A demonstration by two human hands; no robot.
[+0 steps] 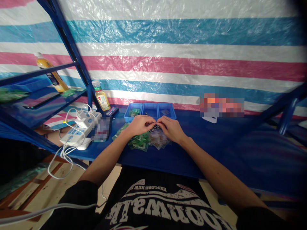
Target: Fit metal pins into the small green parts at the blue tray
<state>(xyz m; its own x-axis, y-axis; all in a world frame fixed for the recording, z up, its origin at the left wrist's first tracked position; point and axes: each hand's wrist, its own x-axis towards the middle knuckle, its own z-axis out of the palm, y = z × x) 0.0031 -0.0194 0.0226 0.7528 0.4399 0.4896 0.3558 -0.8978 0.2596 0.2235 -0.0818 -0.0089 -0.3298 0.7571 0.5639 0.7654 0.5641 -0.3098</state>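
My left hand [139, 125] and my right hand [169, 128] meet above a blue workbench [182, 156], their fingertips closed together on a small dark metal part [154, 126]. The fingers hide most of that part. Beneath my wrists lies a loose heap of green plastic packets [140, 141] beside clear packets with brownish contents [158, 139]. Just beyond my fingers stands a blue compartment tray [150, 111]. A green packet [134, 112] lies in its left compartment, and the other compartments hold small items.
Two white power strips [76, 135] with tangled white cables sit at the bench's left. Nearby stands a juice bottle [101, 95], with a blue metal shelf frame [69, 44] beyond it. A striped tarpaulin [182, 60] hangs behind the bench. Pixelated patches cover items at both sides.
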